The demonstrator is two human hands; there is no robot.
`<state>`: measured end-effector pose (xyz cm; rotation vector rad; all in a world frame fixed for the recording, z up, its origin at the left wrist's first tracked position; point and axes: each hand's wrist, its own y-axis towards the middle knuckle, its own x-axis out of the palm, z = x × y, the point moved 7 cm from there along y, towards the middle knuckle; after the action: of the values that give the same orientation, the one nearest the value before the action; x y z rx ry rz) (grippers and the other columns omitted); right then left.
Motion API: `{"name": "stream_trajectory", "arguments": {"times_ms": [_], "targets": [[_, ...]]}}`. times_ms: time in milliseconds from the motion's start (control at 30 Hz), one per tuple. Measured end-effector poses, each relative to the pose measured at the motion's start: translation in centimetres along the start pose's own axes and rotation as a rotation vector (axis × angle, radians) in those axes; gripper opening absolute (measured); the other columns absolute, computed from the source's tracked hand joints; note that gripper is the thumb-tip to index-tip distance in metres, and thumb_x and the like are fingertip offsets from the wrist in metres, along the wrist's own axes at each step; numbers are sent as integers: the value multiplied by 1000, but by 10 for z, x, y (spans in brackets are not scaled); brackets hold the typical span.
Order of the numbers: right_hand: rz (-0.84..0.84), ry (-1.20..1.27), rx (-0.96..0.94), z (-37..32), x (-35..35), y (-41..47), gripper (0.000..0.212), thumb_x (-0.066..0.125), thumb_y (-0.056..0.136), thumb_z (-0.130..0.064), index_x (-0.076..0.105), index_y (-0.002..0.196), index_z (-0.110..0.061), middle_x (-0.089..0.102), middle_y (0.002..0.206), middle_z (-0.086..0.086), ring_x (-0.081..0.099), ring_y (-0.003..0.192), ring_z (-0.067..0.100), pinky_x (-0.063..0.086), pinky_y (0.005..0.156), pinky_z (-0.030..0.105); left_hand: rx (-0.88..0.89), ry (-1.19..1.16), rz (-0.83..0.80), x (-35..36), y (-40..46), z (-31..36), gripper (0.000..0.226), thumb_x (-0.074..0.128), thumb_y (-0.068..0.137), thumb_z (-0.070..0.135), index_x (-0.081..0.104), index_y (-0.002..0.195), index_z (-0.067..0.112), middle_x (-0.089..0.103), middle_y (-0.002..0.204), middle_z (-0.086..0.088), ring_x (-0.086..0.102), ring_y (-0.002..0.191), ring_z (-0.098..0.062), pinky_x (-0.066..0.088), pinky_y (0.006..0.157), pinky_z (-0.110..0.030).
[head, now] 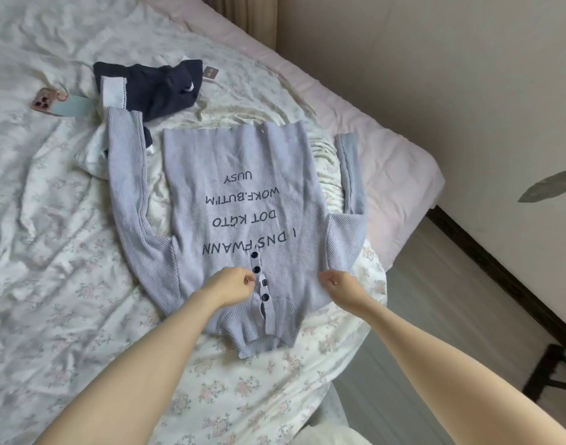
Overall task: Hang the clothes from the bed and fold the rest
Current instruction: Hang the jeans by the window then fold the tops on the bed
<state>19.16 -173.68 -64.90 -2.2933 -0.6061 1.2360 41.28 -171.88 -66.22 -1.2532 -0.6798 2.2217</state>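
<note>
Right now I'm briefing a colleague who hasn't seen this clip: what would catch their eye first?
The pale lilac knit sweater with dark printed lettering lies spread flat on the floral bedsheet, collar toward the camera. The left hand and right hand pinch its fabric either side of the buttons. Beyond it lie a crumpled navy garment with white trim and a pink-cased phone.

Bed covered by floral quilt (creased), lilac sweater laid flat on it, navy garment bunched beyond, phone placed alongside.
</note>
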Motion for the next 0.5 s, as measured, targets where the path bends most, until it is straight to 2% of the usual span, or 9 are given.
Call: {"name": "stream_trajectory", "arguments": {"times_ms": [67, 167, 300, 367, 433, 500], "targets": [[107, 123, 74, 13, -30, 14, 36, 38, 90, -6, 58, 120, -3, 62, 121, 14, 59, 107, 29, 45, 90, 31, 6, -29, 41, -13, 16, 19, 34, 42, 96, 22, 54, 127, 17, 56, 130, -1, 53, 116, -18, 42, 98, -30], [220, 394, 213, 37, -65, 38, 42, 37, 88, -6, 51, 127, -7, 59, 121, 16, 59, 94, 25, 48, 87, 38, 24, -53, 72, -25, 42, 51, 38, 40, 96, 22, 48, 133, 18, 49, 136, -3, 51, 118, -19, 40, 98, -32], [307, 616, 363, 65, -99, 76, 46, 35, 90, -5, 43, 135, -6, 50, 133, 15, 51, 116, 28, 44, 100, 45, 62, -78, 149, -38, 80, 90, 40, 40, 96, 20, 44, 136, 17, 42, 140, -4, 44, 125, -21, 36, 101, -32], [312, 700, 414, 76, -110, 97, 48, 34, 91, -5, 38, 139, -5, 46, 135, 14, 50, 112, 26, 41, 102, 43, 96, -92, 182, -42, 100, 108, 42, 42, 95, 18, 43, 136, 16, 40, 141, -2, 39, 128, -20, 34, 104, -32], [273, 784, 454, 85, -115, 120, 48, 32, 92, -4, 36, 139, -5, 47, 125, 11, 48, 95, 21, 44, 94, 37, 121, -57, 202, -45, 123, 126, 42, 43, 94, 18, 43, 136, 16, 39, 142, 1, 33, 131, -19, 31, 106, -33], [207, 895, 500, 92, -114, 142, 41, 29, 91, -1, 44, 128, -9, 45, 110, 8, 46, 89, 20, 43, 78, 34, 150, -9, 217, -46, 146, 144, 42, 44, 94, 22, 44, 135, 18, 41, 141, 3, 30, 131, -18, 30, 106, -34]]}}
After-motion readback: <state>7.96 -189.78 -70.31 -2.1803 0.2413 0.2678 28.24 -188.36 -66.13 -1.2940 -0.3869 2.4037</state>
